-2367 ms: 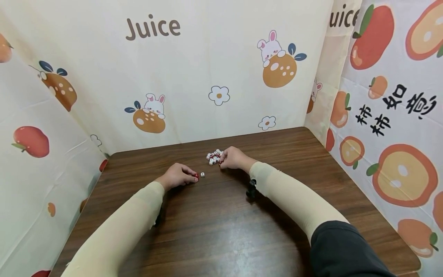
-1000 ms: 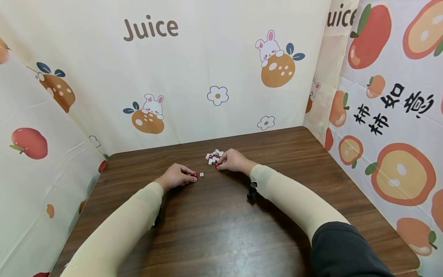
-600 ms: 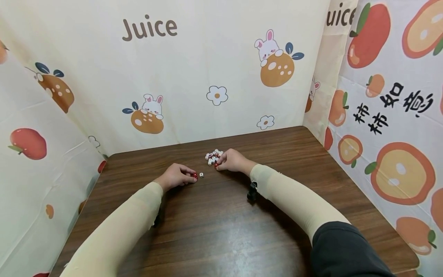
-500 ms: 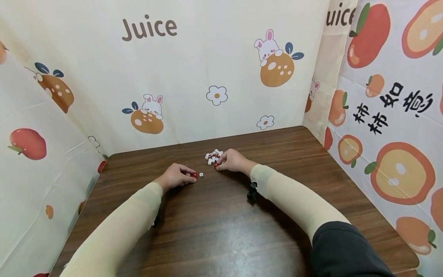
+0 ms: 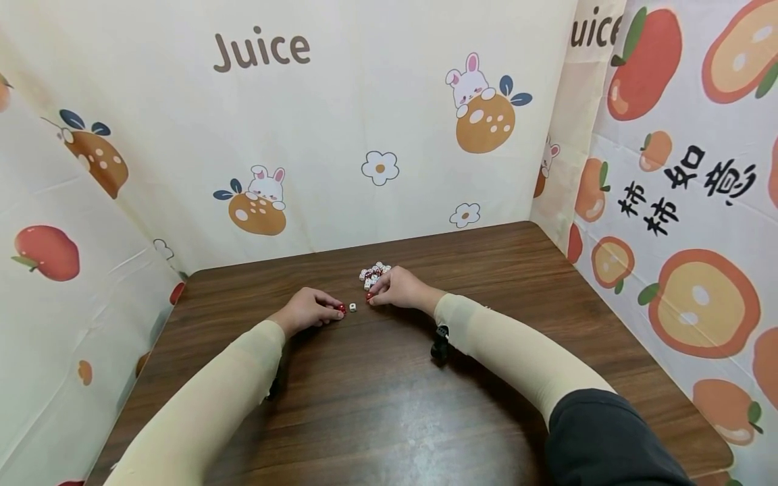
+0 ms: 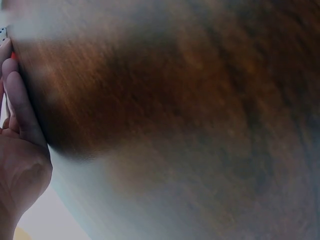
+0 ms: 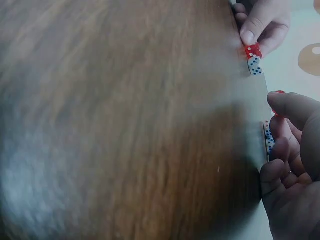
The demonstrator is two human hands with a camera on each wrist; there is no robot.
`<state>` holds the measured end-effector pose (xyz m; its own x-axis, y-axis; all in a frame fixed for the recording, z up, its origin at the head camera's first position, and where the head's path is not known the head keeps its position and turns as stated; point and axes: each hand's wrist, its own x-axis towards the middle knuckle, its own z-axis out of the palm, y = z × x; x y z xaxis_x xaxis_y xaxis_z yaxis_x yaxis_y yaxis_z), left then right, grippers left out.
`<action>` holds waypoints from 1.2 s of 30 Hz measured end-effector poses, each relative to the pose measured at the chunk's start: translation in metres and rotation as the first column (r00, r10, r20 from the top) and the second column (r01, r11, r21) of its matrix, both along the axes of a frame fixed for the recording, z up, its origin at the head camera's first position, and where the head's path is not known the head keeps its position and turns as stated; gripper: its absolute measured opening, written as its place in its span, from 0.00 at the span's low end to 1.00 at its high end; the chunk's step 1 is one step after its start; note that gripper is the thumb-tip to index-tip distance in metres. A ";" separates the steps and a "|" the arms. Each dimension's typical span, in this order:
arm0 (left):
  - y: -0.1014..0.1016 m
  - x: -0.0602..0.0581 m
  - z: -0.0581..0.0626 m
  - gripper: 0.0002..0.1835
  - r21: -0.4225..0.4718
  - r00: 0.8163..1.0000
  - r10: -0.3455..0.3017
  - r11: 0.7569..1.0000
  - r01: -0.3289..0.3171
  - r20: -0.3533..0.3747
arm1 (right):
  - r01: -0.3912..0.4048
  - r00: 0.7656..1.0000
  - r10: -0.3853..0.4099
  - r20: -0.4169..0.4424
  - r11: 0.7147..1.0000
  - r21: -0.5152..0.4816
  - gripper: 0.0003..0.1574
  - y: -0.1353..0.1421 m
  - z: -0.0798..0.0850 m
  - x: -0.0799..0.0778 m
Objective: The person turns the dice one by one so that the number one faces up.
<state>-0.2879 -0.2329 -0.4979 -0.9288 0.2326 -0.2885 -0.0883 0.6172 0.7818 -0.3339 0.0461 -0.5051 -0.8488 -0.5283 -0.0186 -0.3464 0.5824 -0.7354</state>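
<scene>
My left hand (image 5: 308,310) rests low over the table, thumb and fingertips pinching a red die (image 5: 342,308). Just to its right sits a white die (image 5: 352,307) with dark pips. In the right wrist view the red die (image 7: 252,50) and the white die (image 7: 255,66) appear side by side. My right hand (image 5: 401,289) pinches another red die (image 5: 369,296) between thumb and finger, a short way right of the white one. Behind that hand lies a pile of white and red dice (image 5: 373,275), partly covered by its fingers. The left wrist view shows mostly table beside the left hand (image 6: 25,155).
The dark wooden table (image 5: 365,405) meets a patterned cloth backdrop (image 5: 340,121) at its far edge. A second printed cloth (image 5: 681,283) hangs along the right side. A black wrist device (image 5: 440,343) hangs under the right forearm.
My right hand has moved left and slightly nearer with its red die, from the pile's edge toward the white die. The left hand stays in place.
</scene>
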 end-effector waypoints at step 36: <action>-0.001 -0.004 -0.004 0.15 -0.019 1.000 0.002 1.000 -0.002 -0.009 | -0.083 0.997 0.083 0.009 0.995 0.048 0.06 -0.008 -0.005 0.001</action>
<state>-0.2920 -0.2338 -0.5023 -0.9318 0.2249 -0.2848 -0.0830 0.6320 0.7705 -0.3331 0.0384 -0.5101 -0.8019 -0.5953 -0.0511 -0.3903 0.5867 -0.7096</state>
